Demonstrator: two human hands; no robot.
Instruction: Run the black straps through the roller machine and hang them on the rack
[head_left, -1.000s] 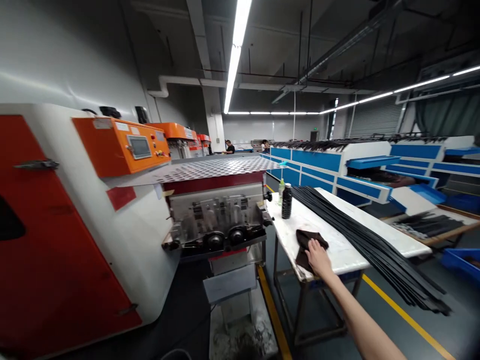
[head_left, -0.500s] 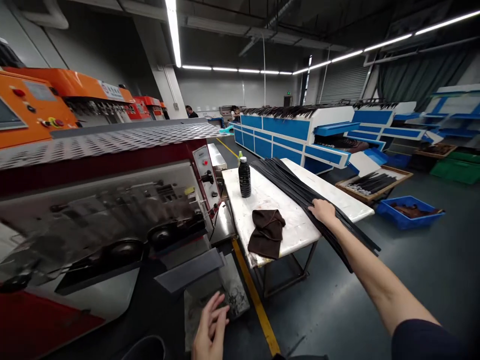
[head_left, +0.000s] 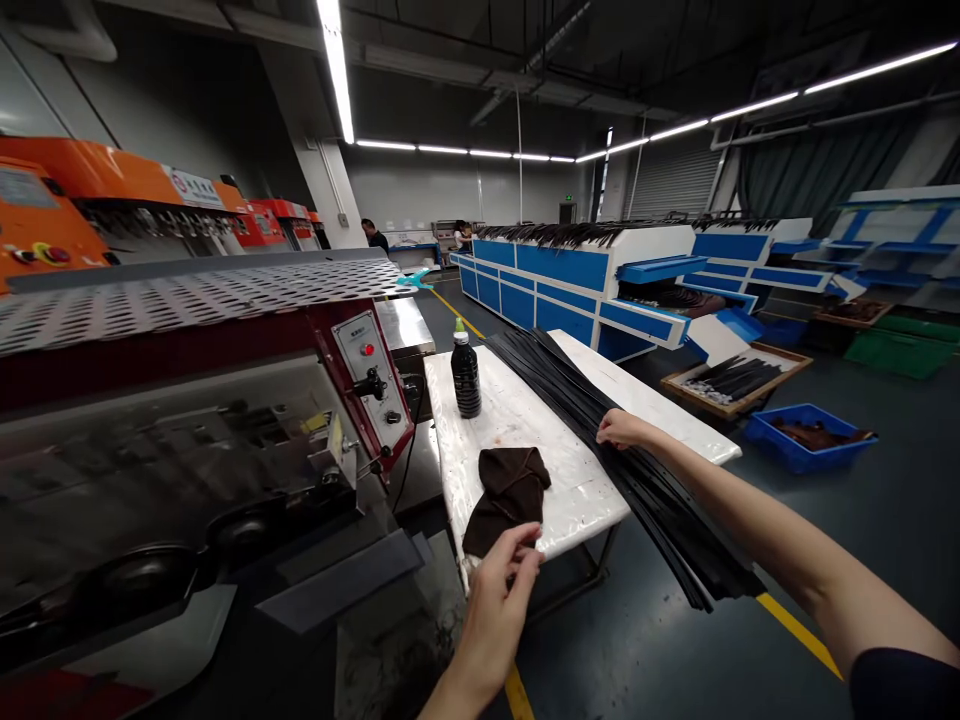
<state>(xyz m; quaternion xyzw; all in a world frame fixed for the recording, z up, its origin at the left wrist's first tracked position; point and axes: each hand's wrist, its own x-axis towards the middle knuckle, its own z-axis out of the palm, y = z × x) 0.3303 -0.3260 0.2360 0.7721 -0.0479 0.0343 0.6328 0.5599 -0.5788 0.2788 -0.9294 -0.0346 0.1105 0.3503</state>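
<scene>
Long black strips (head_left: 547, 380) lie in a loose bundle across the white-topped table (head_left: 581, 490), their near ends hanging past its edge. My right hand (head_left: 624, 430) is on the bundle at its left side, fingers pinched on a strip; the fingertips are partly hidden. In front of the table's near edge is my left hand (head_left: 504, 598), its fingers loosely curved, thumb apart, and nothing seen in it. Just beyond that hand, a folded dark brown cloth (head_left: 510, 490) rests on the table. A dark bottle with a white cap (head_left: 466, 378) stands upright farther back.
At the left stands a dark red machine (head_left: 360, 370) with knobs and a perforated top. A blue-and-white machine (head_left: 555, 270) stretches behind the table. To the right, a wooden tray (head_left: 739, 385) holds dark strips and a blue bin (head_left: 810, 440) sits on the floor. Two people are far back.
My left hand has risen and moved right, closer to the brown cloth. My right hand stays at the strips, whose hanging ends have fanned out lower. The view has shifted slightly.
</scene>
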